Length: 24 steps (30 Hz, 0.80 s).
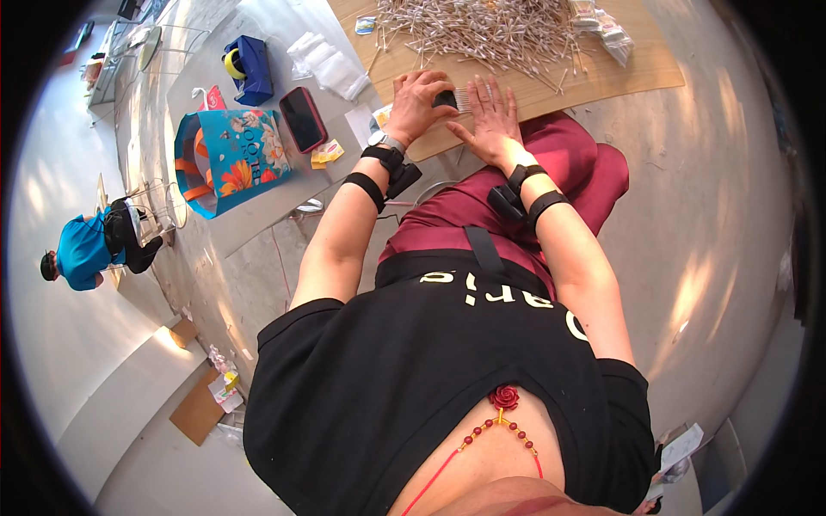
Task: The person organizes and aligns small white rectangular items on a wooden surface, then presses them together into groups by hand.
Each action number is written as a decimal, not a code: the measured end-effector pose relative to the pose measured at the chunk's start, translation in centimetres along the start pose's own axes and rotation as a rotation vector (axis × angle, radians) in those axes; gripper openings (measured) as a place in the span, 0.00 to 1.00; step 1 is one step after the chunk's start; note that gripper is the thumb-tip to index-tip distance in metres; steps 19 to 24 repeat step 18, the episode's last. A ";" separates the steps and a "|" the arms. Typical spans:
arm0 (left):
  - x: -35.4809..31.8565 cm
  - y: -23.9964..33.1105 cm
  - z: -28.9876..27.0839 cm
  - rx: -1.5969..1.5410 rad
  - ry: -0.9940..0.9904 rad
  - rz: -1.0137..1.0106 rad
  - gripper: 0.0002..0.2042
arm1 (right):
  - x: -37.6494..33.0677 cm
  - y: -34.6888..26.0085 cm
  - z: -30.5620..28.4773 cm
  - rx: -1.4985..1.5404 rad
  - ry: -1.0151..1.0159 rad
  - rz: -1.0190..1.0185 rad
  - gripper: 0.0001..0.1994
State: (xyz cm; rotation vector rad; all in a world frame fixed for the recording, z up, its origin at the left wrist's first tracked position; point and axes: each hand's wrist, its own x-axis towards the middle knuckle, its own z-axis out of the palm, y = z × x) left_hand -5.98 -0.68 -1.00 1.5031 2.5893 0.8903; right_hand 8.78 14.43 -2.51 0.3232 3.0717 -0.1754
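Note:
My left hand [416, 105] is curled at the near edge of the wooden board, its fingers around a small black blocky thing [445, 99] whose kind I cannot make out. Against that thing lies a short row of thin pale sticks, apparently cotton swabs [463, 100], side by side. My right hand [492, 120] rests flat over the other end of this row, fingers stretched out and thumb pointing toward the left hand. Beyond both hands spreads a large loose heap of cotton swabs [482, 34]. What lies beneath the right palm is hidden.
Packed swab bundles [613, 41] lie at the board's [637, 79] far right. On the grey table to the left are a phone [303, 119], a blue floral bag [237, 159], a blue tape dispenser [249, 69] and clear plastic bags [331, 67]. Another person [90, 245] sits far left.

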 end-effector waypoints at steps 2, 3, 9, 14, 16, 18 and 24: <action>0.2 -0.1 0.0 -0.020 0.005 0.008 0.24 | 0.0 0.0 0.1 0.007 0.018 -0.005 0.51; 0.3 -0.1 0.0 -0.014 0.002 0.012 0.24 | 0.0 0.0 0.1 0.010 0.028 -0.008 0.51; 0.6 0.0 0.0 -0.005 -0.004 0.014 0.24 | -0.1 0.0 -0.3 0.015 0.012 -0.008 0.52; 0.6 0.1 0.0 -0.011 0.002 0.009 0.23 | 0.0 -0.1 -0.5 0.010 -0.001 -0.007 0.52; 0.6 0.1 0.0 -0.012 0.009 0.008 0.23 | 0.0 -0.1 -0.5 0.008 -0.001 -0.007 0.52; 0.6 0.2 0.1 -0.014 0.012 0.009 0.24 | 0.0 -0.1 -0.4 0.001 0.002 -0.006 0.52; 0.6 0.2 0.1 -0.014 0.012 0.009 0.24 | 0.0 -0.1 -0.4 0.001 0.002 -0.006 0.52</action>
